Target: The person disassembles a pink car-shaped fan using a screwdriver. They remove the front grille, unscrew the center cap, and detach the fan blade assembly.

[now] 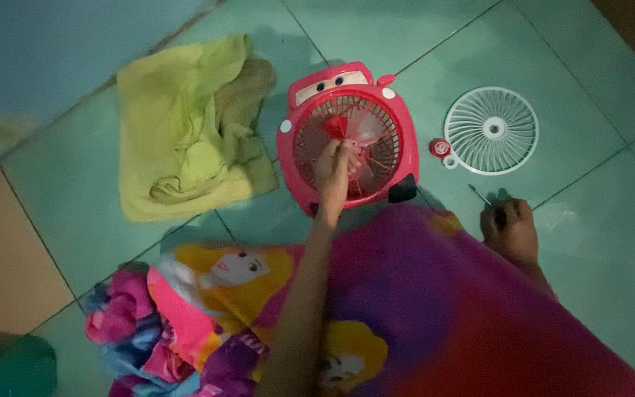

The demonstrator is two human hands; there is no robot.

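Pink car-shaped fan (347, 136), white grille (491, 131), yellow-green cloth (189, 129), teal floor tiles (589, 242), multicoloured cartoon-print blanket (376, 309)

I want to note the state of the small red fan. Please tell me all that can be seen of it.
The red fan lies face up on the green tiled floor. Its plastic body is shaped like a cartoon car, with eyes at the top and a black wheel at the lower right. A red grille shows, with pale blades by it. The left hand reaches into its middle. A white round grille lies apart, to its right, and a yellow cloth to its left.
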